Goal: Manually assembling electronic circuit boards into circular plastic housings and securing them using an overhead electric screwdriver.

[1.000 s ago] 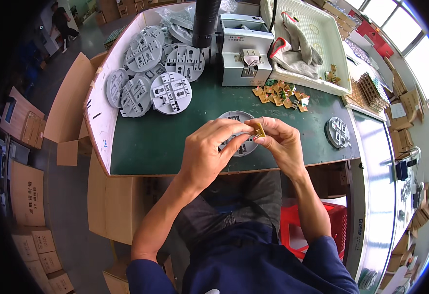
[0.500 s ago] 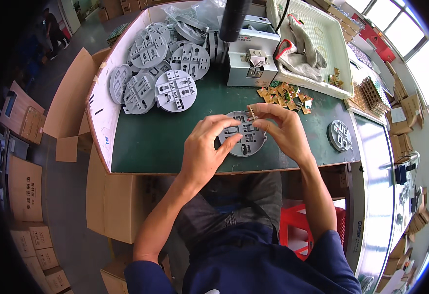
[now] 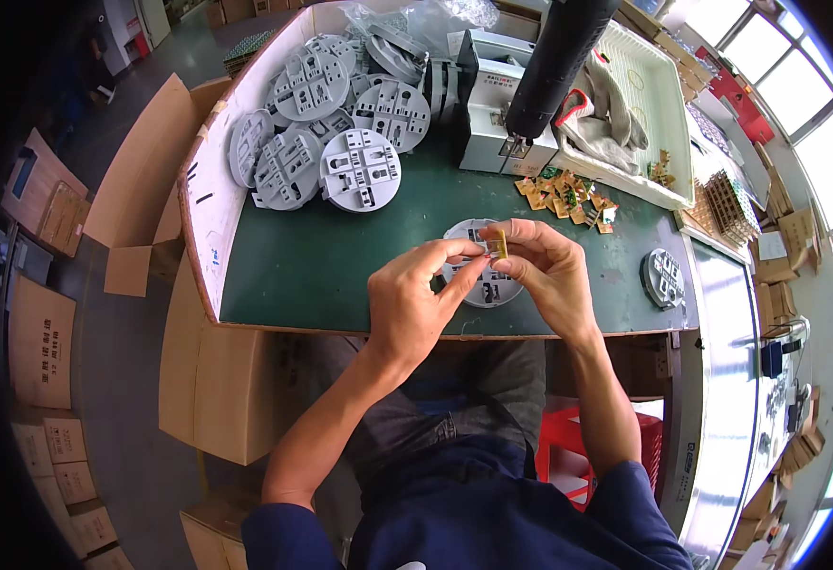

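Observation:
My right hand [image 3: 561, 282] pinches a small yellow-brown circuit board [image 3: 502, 244] on edge between thumb and fingers. Thin parts seem to stick out from the board toward my left hand [image 3: 405, 302]. The thumb and forefinger of that hand are pressed together at those parts; what exactly lies between them is too small to make out. Both hands are above a round grey plastic plate [image 3: 488, 293] with slots and recesses, lying near the table's front edge. My fingers hide part of its middle.
Several similar grey plates [image 3: 360, 171] are piled at the back left of the green table [image 3: 302, 271]. Loose circuit boards [image 3: 568, 198] lie before a white tray [image 3: 668, 180] with gloves [image 3: 606, 133]. A black cylinder [image 3: 559, 66] overhangs a metal box [image 3: 490, 104]. Another plate [image 3: 662, 278] sits right.
The circuit board has turned on edge and is raised off the plate. My left fingertips have come together beside it. The whole view has shifted slightly.

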Available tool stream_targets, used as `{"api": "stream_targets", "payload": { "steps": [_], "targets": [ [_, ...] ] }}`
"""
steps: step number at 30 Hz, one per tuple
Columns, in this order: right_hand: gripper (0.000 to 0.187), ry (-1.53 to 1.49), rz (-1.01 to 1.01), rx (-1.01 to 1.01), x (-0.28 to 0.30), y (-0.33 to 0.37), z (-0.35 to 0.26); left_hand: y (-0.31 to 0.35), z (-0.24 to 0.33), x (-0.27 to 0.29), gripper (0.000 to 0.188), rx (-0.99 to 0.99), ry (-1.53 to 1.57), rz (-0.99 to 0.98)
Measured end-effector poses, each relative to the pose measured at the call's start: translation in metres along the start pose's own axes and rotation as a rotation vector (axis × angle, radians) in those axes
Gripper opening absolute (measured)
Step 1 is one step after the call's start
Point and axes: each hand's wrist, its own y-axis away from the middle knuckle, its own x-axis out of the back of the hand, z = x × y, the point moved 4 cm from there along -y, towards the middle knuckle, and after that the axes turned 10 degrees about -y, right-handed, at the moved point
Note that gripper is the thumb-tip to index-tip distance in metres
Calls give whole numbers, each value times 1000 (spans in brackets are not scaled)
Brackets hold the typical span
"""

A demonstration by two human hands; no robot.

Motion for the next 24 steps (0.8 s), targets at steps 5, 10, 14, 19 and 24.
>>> {"api": "stream_targets", "payload": {
  "steps": [5,10,14,19,24],
  "targets": [
    [31,5,32,4,-4,3,2,-2,-1,1,14,-62,-21,25],
    [28,25,73,31,-4,4,5,-3,-2,0,15,-23,0,-12],
    [29,222,161,-47,9,-1,-1,-6,-10,3,31,-2,-54,-84],
    [29,967,42,112,16,-23,-27,2,-9,-2,79,-94,-254,-136],
    [32,1077,-133,182,6,-31,-15,14,-8,-25,111,-129,-339,-192]
  ]
}}
